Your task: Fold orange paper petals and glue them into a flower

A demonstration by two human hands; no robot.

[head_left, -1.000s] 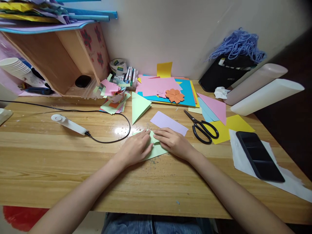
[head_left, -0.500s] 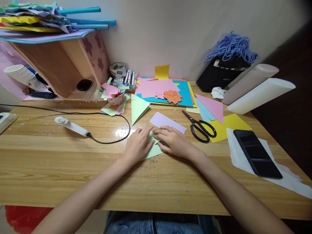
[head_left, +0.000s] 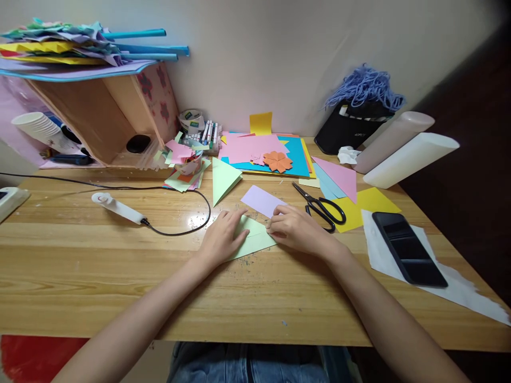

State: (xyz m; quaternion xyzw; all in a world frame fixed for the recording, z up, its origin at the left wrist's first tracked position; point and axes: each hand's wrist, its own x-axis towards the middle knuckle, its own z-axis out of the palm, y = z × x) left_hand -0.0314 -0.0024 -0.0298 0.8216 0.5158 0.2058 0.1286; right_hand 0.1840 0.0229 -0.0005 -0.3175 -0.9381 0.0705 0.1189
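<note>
A folded pale green paper lies on the wooden table in front of me. My left hand rests on its left part with fingers stretched out, covering that end. With fingers bent together, my right hand pinches the paper's right corner; the fingertips partly hide that corner. Just beyond lies a lilac paper rectangle, close to my right fingers. A second folded green paper stands out farther back on the left. Black-handled scissors lie to the right, beyond my right hand.
Behind are stacked coloured sheets with an orange paper flower. A white device with a black cable is on the left. To the right lie yellow paper and a phone. A wooden box stands back left.
My right hand has slid right along the green paper to its corner, uncovering the paper's middle. My left hand stays on the left part. The view has shifted slightly.
</note>
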